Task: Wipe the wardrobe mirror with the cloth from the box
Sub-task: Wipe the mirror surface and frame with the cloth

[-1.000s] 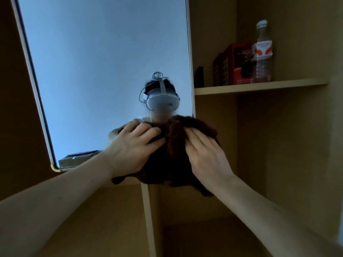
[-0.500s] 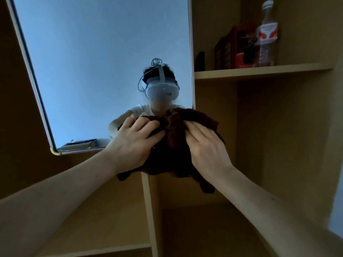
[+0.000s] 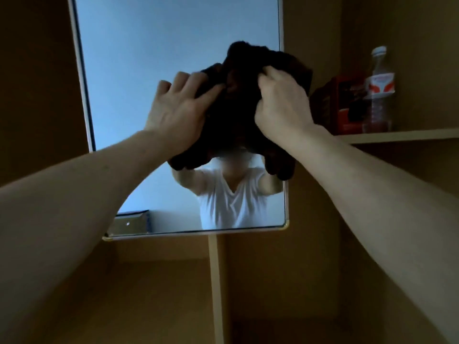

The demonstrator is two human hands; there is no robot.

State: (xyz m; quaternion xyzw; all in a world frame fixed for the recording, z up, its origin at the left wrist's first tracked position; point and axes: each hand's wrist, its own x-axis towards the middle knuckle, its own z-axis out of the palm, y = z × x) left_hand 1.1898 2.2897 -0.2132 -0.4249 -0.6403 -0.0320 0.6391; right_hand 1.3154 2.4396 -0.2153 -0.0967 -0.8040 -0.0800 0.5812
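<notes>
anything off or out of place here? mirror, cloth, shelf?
Nothing stands out. Both hands, left and right, press the dark cloth bunched against the mirror near its right edge. No crack shows in the glass. The bottle and red box stand upright on the shelf.

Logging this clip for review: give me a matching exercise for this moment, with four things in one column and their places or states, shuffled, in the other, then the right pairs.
Things:
1. cloth
2. plastic bottle
3. red box
4. left hand

Places or states:
A. stands on the shelf, farthest right
B. bunched up, dark, held against the mirror near its right edge
C. grips the cloth's left side
D. on the shelf, between the cloth and the bottle

Pairs: 1-B, 2-A, 3-D, 4-C. The right hand grips the cloth's other side.
</notes>
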